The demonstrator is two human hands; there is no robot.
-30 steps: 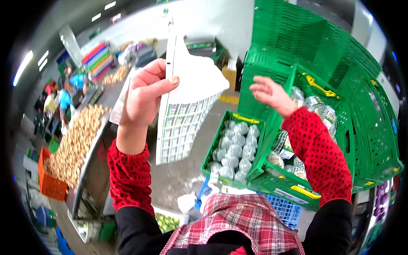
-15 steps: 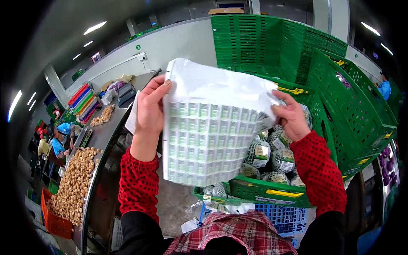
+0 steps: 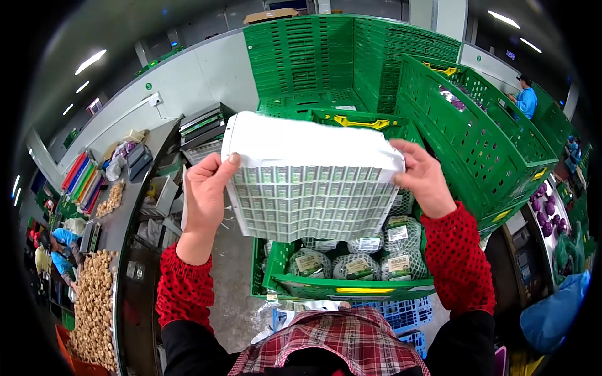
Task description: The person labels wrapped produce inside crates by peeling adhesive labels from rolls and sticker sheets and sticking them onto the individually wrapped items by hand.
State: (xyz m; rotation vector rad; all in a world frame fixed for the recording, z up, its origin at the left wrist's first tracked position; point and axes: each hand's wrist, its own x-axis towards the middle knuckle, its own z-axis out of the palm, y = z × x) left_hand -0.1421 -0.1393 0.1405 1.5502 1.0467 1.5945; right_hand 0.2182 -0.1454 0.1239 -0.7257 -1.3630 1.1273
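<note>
Stretched between my two hands is a white sheet of small green-and-white printed labels [image 3: 307,203], its upper part blank. My left hand [image 3: 205,194] pinches the sheet's left edge, thumb on the front. At the right edge, my right hand [image 3: 427,180] grips it between thumb and fingers. A further white edge shows behind my left wrist. Below and behind the sheet stands a green crate [image 3: 301,289] of netted round produce [image 3: 357,269], several with paper labels on them. The sheet hides the crate's middle.
On the left, a long worktable [image 3: 135,188] carries a heap of mushrooms [image 3: 94,307] and coloured trays [image 3: 83,178]. Tall green crates [image 3: 476,125] stand behind and to the right. A person in blue [image 3: 527,101] is at far right, others at far left. A blue pallet [image 3: 407,313] lies below.
The view has turned right. The sheet has tilted flatter and been pulled straighter, its right side no longer curling. More of the netted produce shows beneath it.
</note>
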